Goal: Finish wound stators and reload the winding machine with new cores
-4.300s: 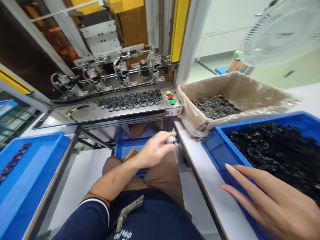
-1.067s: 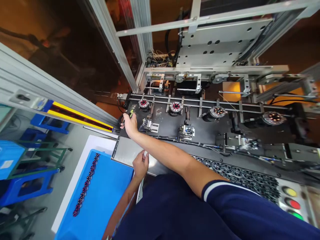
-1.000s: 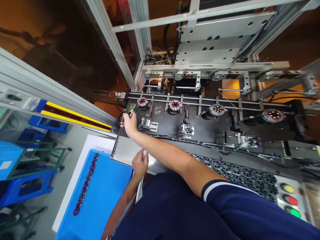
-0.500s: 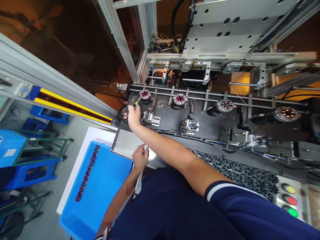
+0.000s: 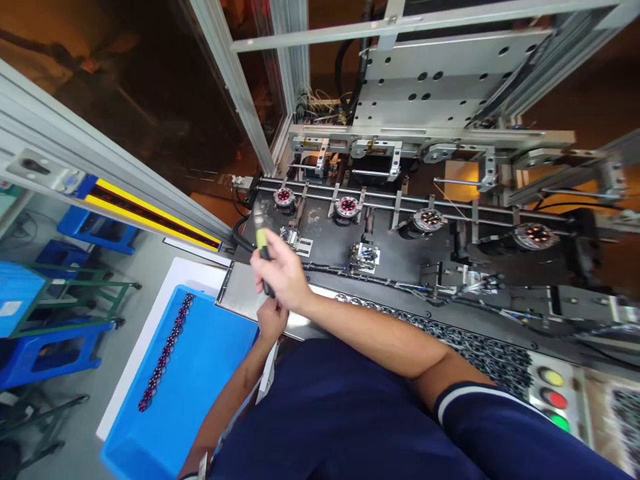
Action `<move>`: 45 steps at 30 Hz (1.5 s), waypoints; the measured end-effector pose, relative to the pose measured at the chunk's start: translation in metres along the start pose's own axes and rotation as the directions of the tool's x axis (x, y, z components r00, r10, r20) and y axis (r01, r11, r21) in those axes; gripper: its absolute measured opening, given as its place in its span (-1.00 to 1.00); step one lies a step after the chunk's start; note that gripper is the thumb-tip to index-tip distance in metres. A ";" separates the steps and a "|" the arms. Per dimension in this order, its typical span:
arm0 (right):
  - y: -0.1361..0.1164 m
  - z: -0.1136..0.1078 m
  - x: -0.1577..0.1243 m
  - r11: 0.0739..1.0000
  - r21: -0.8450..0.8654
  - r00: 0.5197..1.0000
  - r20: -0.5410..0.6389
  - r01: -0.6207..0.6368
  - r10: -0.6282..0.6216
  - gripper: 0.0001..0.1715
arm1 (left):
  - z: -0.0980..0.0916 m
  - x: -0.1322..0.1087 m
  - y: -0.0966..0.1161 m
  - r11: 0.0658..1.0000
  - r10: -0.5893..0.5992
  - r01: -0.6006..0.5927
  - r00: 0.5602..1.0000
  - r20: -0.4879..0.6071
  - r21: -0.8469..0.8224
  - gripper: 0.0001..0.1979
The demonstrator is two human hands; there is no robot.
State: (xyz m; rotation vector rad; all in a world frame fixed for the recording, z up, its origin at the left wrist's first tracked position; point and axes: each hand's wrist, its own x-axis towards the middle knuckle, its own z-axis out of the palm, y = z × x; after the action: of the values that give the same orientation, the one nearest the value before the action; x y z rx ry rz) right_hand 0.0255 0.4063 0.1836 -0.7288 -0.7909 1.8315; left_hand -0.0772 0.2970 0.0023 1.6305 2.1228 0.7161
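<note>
My right hand (image 5: 284, 270) is closed around a slim tool (image 5: 262, 241) with a black and yellow-green handle. Its pale tip is smeared by motion and points away from me. Just below, my left hand (image 5: 271, 321) is curled closed over the metal ledge (image 5: 243, 290), partly covered by the right; whatever its fingers hold is hidden. Beyond the tool stands the leftmost round fixture (image 5: 285, 198), with a red and black part on top. A second such fixture (image 5: 347, 209) is to its right. Two more fixtures (image 5: 427, 220) follow, with orange-lit tops.
A blue tray (image 5: 210, 373) on the left holds a row of small dark-and-pink round parts (image 5: 167, 350). Many black ring parts (image 5: 480, 350) lie along the bench's front. Yellow, red and green buttons (image 5: 554, 399) are at the right. A metal frame post (image 5: 240, 93) rises at the left.
My right hand has drawn back with the tool from the leftmost fixture toward my body, now close to my left hand. The camera view has shifted slightly.
</note>
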 end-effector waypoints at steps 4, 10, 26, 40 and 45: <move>-0.012 -0.057 0.007 1.000 0.023 0.943 -0.332 -0.019 0.025 -0.45 | -0.004 0.003 0.008 0.997 0.071 -0.071 0.997 -0.002 -0.013 -0.68; -0.002 -0.093 0.024 0.996 0.092 0.856 -0.515 0.017 0.033 -0.61 | -0.009 0.008 0.016 0.989 0.139 -0.138 0.990 -0.027 0.050 -0.60; -0.009 -0.096 0.020 0.992 0.124 0.829 -0.557 0.013 0.059 -0.57 | -0.007 0.009 0.014 0.989 0.127 -0.127 0.992 -0.003 0.074 -0.52; -0.057 -0.089 -0.078 0.997 0.040 0.996 0.060 -0.073 0.070 -0.42 | -0.006 0.010 0.011 0.986 0.148 -0.146 0.989 -0.010 0.081 -0.62; -0.093 -0.153 -0.123 0.999 -0.025 0.961 -0.275 0.032 -0.038 -0.38 | -0.006 0.008 0.009 0.992 0.118 -0.117 0.993 -0.020 0.047 -0.61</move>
State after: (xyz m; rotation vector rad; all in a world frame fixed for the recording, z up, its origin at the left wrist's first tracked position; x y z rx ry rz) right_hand 0.2359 0.3518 0.1801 -0.9532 -0.6354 1.6466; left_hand -0.0753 0.3057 0.0125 1.7917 2.0866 0.7298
